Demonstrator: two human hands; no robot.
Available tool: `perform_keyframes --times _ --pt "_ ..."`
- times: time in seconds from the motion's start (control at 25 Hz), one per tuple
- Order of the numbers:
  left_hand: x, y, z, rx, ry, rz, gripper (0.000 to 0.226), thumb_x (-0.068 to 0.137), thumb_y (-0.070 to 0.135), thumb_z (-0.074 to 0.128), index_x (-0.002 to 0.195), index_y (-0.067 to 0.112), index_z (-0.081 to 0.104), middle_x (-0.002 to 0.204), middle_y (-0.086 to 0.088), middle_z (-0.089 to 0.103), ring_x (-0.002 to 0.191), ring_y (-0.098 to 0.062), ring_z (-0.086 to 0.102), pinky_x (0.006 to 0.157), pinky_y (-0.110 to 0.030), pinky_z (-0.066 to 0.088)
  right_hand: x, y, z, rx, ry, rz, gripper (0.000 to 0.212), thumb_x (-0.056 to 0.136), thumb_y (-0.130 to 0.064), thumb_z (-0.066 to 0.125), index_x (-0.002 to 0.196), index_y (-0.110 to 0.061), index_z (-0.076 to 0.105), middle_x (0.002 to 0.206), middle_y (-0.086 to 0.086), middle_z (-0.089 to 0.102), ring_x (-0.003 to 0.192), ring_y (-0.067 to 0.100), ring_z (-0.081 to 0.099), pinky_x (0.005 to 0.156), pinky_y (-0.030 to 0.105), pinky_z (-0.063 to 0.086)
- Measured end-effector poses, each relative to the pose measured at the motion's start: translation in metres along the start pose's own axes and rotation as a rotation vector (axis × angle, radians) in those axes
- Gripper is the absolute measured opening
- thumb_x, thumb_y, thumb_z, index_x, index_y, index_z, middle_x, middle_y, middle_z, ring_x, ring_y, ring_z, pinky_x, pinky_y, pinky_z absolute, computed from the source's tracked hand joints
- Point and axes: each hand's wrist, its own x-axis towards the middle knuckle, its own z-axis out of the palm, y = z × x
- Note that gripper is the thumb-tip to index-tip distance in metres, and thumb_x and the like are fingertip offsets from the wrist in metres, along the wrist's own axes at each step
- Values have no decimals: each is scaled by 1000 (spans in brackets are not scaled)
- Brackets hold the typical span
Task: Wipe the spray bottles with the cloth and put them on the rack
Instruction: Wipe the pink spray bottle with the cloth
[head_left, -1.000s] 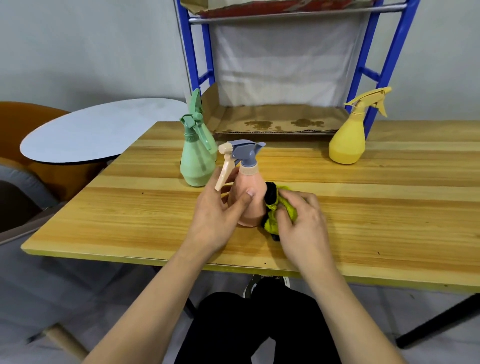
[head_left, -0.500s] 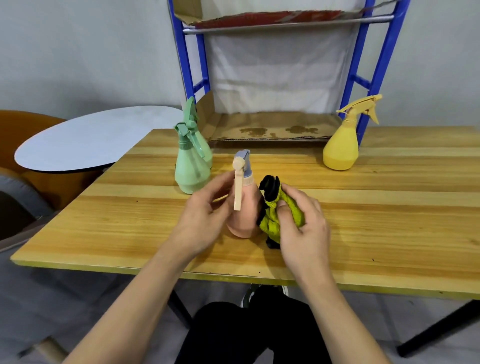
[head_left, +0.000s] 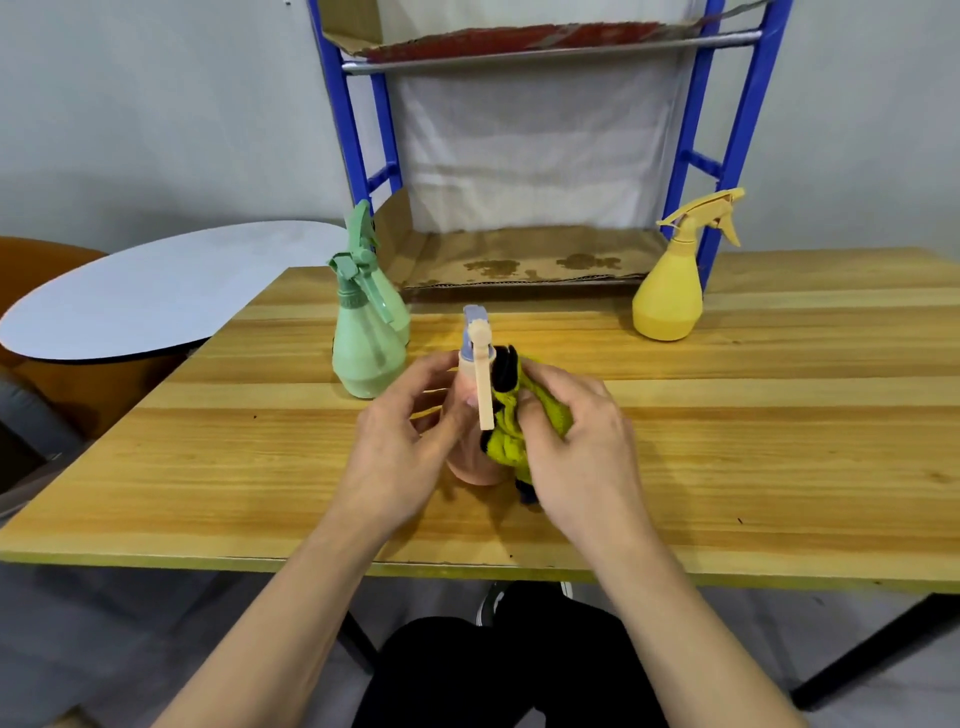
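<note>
A pink spray bottle (head_left: 470, 465) with a grey-blue head stands on the wooden table (head_left: 779, 441) in front of me, its trigger pointing towards me. My left hand (head_left: 400, 441) grips its left side. My right hand (head_left: 582, 447) presses a yellow-green cloth (head_left: 511, 431) with a black edge against the bottle's right side. Two green spray bottles (head_left: 366, 343) stand close together behind on the left. A yellow spray bottle (head_left: 670, 291) stands at the back right by the rack's leg. The blue rack (head_left: 727, 130) stands at the table's rear; its cardboard-lined lower shelf (head_left: 524, 260) holds no bottles.
A round white tabletop (head_left: 156, 291) lies left of the wooden table over an orange chair (head_left: 31, 260). White fabric hangs behind the rack. My legs in black show under the table's near edge.
The pink bottle has turned so its trigger now faces me instead of left. My right hand has slid the cloth up the bottle's side. The view has tilted slightly.
</note>
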Motion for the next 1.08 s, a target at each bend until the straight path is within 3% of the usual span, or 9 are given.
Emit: perform_keyframes --times 0.08,0.2,0.28,0.44,0.6,0.76,0.88,1.0,1.08 --pt "1 -1 -3 5 1 -3 37 86 52 60 123 46 60 114 27 71 108 0 69 89 -22 58 2 -6 7 36 10 -59 38 100 -30 58 136 -41 61 119 -18 53 109 -6 48 95 10 33" --pt "1 -6 -4 7 16 -48 37 93 37 68 129 40 62 118 22 72 112 -3 68 94 -32 59 -15 17 11 -34 -8 5 40 99 -25 58 137 -39 60 122 -12 53 113 4 53 84 -2 28" --pt "0 -6 -3 21 19 -60 39 96 25 71 131 40 61 120 22 71 113 -1 68 96 -34 59 -18 23 6 -69 -22 50 40 99 -23 59 137 -35 60 123 -9 53 117 11 56 83 1 29" --pt "-1 0 -2 91 7 -34 39 99 23 65 123 53 56 115 34 68 111 6 66 92 -23 58 -8 13 11 55 -2 -25 39 100 -28 58 137 -39 60 123 -14 52 116 -1 50 100 15 35" --pt "1 2 -1 166 21 -98 39 95 38 69 133 35 60 121 18 70 111 1 65 95 -31 58 -21 27 16 41 -3 38 41 100 -25 57 139 -39 58 125 -11 52 113 3 51 96 12 39" --pt "6 19 15 185 88 -134 18 95 43 67 104 29 64 87 13 71 83 5 64 67 -11 48 -17 28 19 67 39 45 37 98 -26 61 133 -36 63 122 -13 57 106 -4 53 87 -3 35" --pt "0 26 22 58 170 -149 15 97 40 65 88 30 60 75 12 67 73 9 63 61 -8 44 -22 20 11 209 94 114 34 93 -42 66 127 -41 68 121 -17 63 111 -7 56 96 14 43" --pt "-4 23 18 -100 214 -161 31 91 58 64 99 28 68 88 8 74 85 1 68 73 -19 49 -8 11 4 370 77 267 41 85 -62 65 121 -44 70 119 -20 67 112 -2 59 96 21 46" --pt "-5 24 14 -229 254 -145 27 88 62 66 103 40 73 101 15 77 101 1 70 86 -28 52 -11 25 -6 485 -152 279 43 83 -69 65 120 -47 69 113 -17 73 100 -6 64 85 20 52"
